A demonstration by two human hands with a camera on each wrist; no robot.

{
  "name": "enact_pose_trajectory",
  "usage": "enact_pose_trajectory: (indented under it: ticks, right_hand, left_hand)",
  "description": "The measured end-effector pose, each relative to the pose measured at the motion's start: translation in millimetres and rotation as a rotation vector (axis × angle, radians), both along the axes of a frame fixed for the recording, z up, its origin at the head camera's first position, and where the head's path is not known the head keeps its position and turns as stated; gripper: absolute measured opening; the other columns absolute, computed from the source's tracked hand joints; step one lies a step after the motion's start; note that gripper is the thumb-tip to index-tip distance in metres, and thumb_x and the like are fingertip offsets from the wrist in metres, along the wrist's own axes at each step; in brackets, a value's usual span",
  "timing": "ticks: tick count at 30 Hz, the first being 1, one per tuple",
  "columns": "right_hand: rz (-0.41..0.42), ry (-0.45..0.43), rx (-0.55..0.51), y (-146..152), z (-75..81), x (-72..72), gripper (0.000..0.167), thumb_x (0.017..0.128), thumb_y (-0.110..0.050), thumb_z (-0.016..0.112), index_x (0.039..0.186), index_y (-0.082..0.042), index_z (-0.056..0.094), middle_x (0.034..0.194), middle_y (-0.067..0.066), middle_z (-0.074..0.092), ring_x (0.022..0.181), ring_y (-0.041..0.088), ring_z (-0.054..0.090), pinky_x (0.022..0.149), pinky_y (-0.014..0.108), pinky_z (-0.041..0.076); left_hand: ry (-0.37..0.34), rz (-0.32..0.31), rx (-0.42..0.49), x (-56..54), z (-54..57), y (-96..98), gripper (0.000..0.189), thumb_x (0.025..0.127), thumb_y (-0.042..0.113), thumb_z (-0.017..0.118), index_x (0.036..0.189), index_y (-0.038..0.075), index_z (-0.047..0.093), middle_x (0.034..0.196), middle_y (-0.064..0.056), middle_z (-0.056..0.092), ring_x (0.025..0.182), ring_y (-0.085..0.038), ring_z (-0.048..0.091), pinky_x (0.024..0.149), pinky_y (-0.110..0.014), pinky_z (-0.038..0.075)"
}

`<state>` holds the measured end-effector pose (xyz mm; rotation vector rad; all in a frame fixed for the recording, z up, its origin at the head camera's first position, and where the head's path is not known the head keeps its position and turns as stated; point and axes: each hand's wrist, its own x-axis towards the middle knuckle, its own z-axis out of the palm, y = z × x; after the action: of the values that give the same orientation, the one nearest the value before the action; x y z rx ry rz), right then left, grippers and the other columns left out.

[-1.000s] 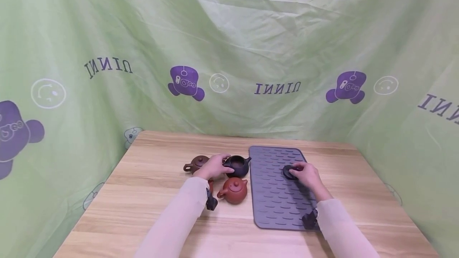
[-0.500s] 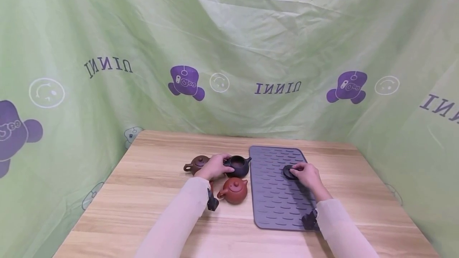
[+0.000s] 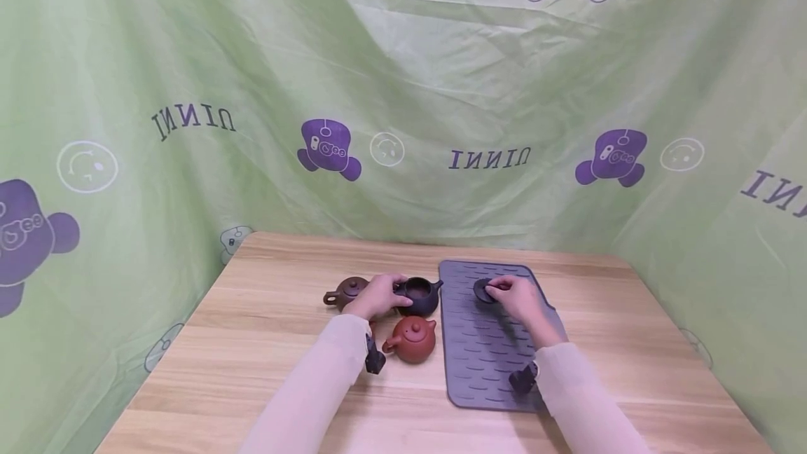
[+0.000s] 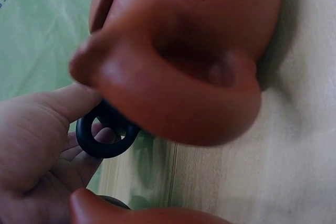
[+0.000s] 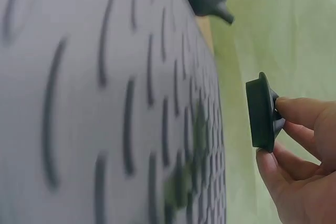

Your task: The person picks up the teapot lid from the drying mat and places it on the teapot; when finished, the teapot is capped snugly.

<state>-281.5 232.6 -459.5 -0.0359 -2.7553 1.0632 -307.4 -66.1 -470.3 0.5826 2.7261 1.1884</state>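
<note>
A black teapot (image 3: 421, 307) stands uncovered on the table, its spout towards the mat. My left hand (image 3: 376, 295) holds it at the handle side; in the left wrist view, thumb and fingers are around its black ring handle (image 4: 100, 149). Between thumb and fingertips my right hand (image 3: 518, 300) pinches a black teapot lid (image 3: 483, 293) by its knob. That lid is raised over the grey mat, as the right wrist view shows. Close to my left hand are a red teapot (image 3: 416, 343) with its lid on and a lidded dark brown teapot (image 3: 350, 289).
The grey ridged mat (image 3: 466, 363) lies right of the teapots on the wooden table (image 3: 252, 342). Another red piece (image 4: 152, 216), mostly hidden under my left wrist, sits beside the red teapot. A green printed curtain (image 3: 403, 209) surrounds the table.
My right hand has moved left and slightly away from me with the black lid, nearer the black teapot. The left hand and the teapots have stayed in place.
</note>
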Motion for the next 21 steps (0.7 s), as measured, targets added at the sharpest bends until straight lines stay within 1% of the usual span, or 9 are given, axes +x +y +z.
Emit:
enact_pose_trajectory:
  ticks: [4, 9, 13, 17, 21]
  right_hand:
    - [0.007, 0.000, -0.035, -19, 4.1, -4.3, 0.016, 0.086, -0.020, 0.074, 0.094, -0.006, 0.075, 0.093, 0.010, 0.072, 0.089, 0.028, 0.064, 0.079, 0.043, 0.048]
    - [0.035, 0.020, -0.076, -43, 9.0, -8.7, 0.015, 0.084, -0.019, 0.076, 0.093, -0.007, 0.076, 0.092, 0.008, 0.072, 0.088, 0.026, 0.065, 0.081, 0.042, 0.049]
    - [0.065, 0.033, -0.092, -59, 11.3, -11.5, 0.013, 0.084, -0.018, 0.076, 0.092, -0.007, 0.076, 0.091, 0.007, 0.073, 0.086, 0.024, 0.066, 0.078, 0.040, 0.051]
    - [0.092, 0.042, -0.104, -73, 9.8, -14.9, 0.012, 0.084, -0.017, 0.077, 0.091, -0.007, 0.076, 0.089, 0.005, 0.072, 0.083, 0.022, 0.066, 0.075, 0.037, 0.052]
    - [0.121, 0.049, -0.117, -85, 5.8, -17.7, 0.012, 0.084, -0.015, 0.077, 0.091, -0.006, 0.076, 0.088, 0.006, 0.072, 0.082, 0.022, 0.066, 0.073, 0.036, 0.053]
  left_hand:
    - [0.007, -0.003, 0.007, 0.5, 0.2, -0.2, 0.050, 0.082, 0.012, 0.079, 0.126, -0.004, 0.061, 0.120, -0.020, 0.063, 0.111, -0.030, 0.058, 0.098, -0.042, 0.045]
    - [0.011, -0.005, 0.001, 0.7, 0.4, -0.2, 0.051, 0.082, 0.012, 0.079, 0.126, -0.004, 0.061, 0.122, -0.020, 0.062, 0.113, -0.031, 0.058, 0.099, -0.042, 0.045]
    - [0.011, -0.003, -0.003, 1.2, 1.4, 0.0, 0.050, 0.082, 0.012, 0.079, 0.126, -0.003, 0.061, 0.121, -0.019, 0.063, 0.112, -0.030, 0.058, 0.099, -0.042, 0.045]
    - [0.011, 0.000, 0.004, 1.9, 2.9, -0.1, 0.047, 0.083, 0.010, 0.079, 0.125, -0.003, 0.062, 0.118, -0.018, 0.064, 0.108, -0.028, 0.059, 0.096, -0.040, 0.046]
    - [0.029, -0.007, -0.006, 1.3, 1.6, -0.4, 0.045, 0.083, 0.010, 0.078, 0.124, -0.004, 0.062, 0.116, -0.018, 0.065, 0.104, -0.025, 0.060, 0.093, -0.038, 0.048]
